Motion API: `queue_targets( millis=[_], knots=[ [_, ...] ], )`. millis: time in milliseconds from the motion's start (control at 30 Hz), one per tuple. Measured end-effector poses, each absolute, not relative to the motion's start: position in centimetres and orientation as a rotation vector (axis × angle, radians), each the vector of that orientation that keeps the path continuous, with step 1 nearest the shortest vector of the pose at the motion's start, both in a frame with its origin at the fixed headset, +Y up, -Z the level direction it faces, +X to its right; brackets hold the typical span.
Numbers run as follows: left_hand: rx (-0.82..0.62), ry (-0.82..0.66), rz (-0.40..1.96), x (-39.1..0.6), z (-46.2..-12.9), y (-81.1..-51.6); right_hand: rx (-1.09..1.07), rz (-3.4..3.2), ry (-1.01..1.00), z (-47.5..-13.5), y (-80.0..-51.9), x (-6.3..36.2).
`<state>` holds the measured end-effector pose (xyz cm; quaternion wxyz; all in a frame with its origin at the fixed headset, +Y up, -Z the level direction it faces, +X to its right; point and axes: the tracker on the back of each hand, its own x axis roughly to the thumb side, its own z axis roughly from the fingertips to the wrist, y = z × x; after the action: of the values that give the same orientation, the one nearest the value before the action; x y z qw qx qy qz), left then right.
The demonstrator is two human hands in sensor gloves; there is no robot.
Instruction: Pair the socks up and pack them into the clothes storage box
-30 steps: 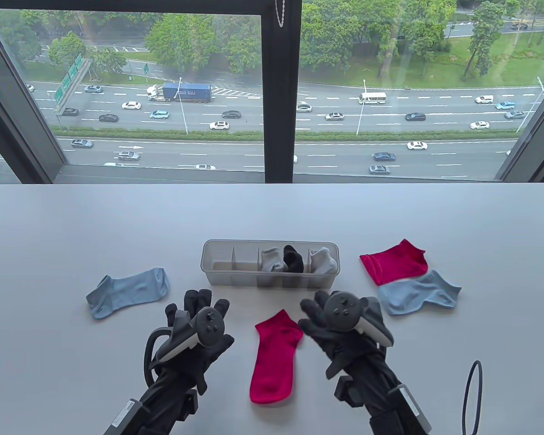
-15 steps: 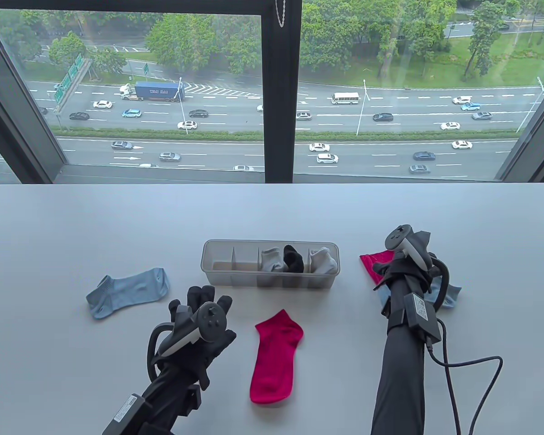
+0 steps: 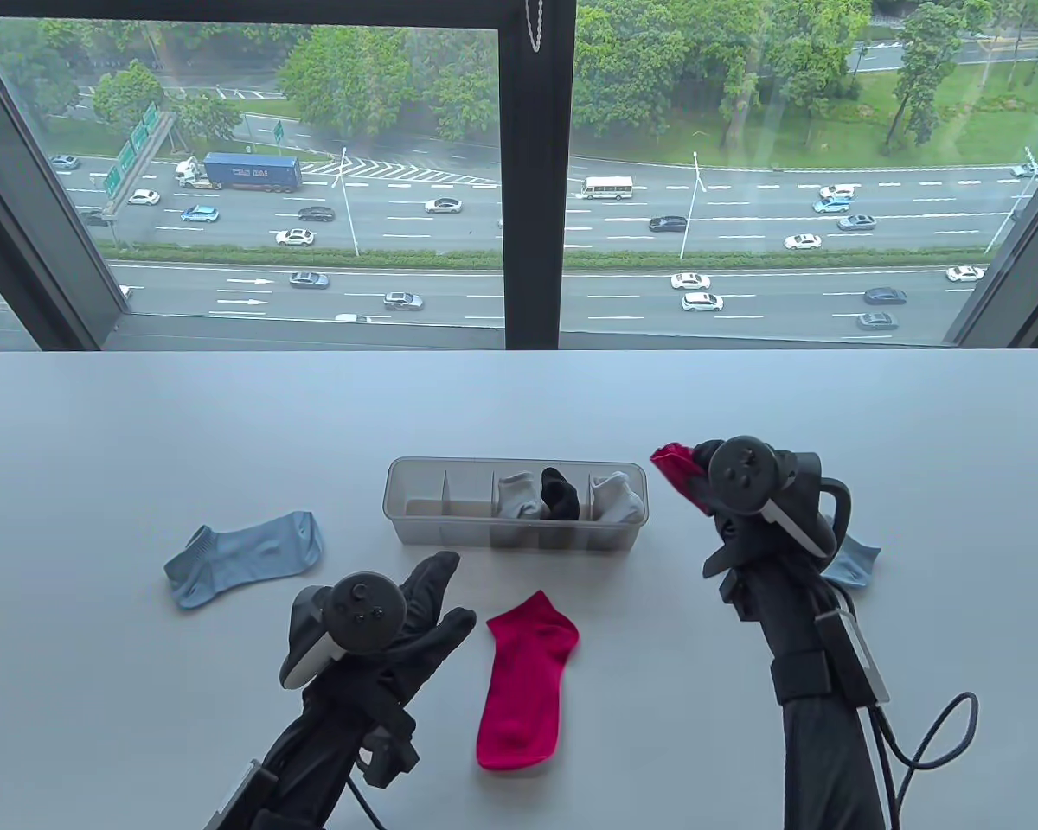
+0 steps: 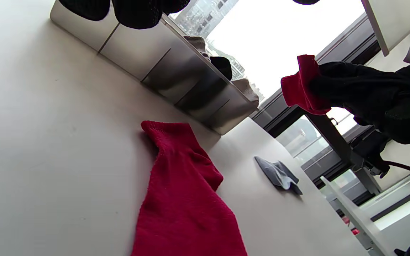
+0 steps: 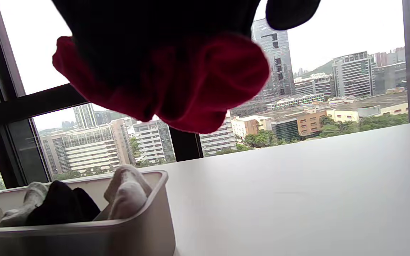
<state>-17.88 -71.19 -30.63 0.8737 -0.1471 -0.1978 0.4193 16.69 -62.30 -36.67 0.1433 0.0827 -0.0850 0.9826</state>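
In the table view, the right hand (image 3: 727, 493) grips a bunched crimson ankle sock (image 3: 675, 467) lifted off the white table (image 3: 138, 432), just right of the translucent grey divided storage box (image 3: 515, 503); its mate, a second crimson ankle sock (image 3: 526, 683), lies flat in front of the box. To pair them well, I judge the held sock should be laid squarely over the flat one, cuffs aligned, before folding. The left hand (image 3: 415, 618) hovers beside the flat sock, fingers straight, holding nothing. Two pale blue socks lie apart, one at left (image 3: 244, 558), one mostly hidden behind the right arm (image 3: 852, 562). The left wrist view shows the flat crimson sock close below and the raised one pinched. The right wrist view shows curled fingers (image 5: 155, 32) round crimson fabric above the box, which holds grey and black socks.
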Motion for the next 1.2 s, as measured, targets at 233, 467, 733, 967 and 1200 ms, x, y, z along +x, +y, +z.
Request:
queue_targets(
  millis=[233, 467, 733, 967, 1200],
  knots=[
    [-0.701, -0.534, 1.731, -15.2, -29.2, -74.2, 0.847, 2.614, -0.258, -27.5, -66.2, 4.5],
    [-0.322, -0.353, 1.504, -17.8, -29.5, -73.2, 0.589, 2.315, -0.181, -28.1, -67.6, 7.6],
    [-0.362, -0.404, 1.320, -16.0, -29.0, -72.2, 0.397, 1.999, 0.061, -29.0, -69.7, 8.5],
    [-0.171, -0.501, 0.947, -15.1, -28.0, -68.9, 0.526, 2.134, 0.036, -28.3, -67.6, 8.0],
    [-0.131, -0.543, 1.012, -15.5, -27.6, -67.1, 0.560, 2.436, 0.038, -27.7, -66.8, 7.5]
  ],
)
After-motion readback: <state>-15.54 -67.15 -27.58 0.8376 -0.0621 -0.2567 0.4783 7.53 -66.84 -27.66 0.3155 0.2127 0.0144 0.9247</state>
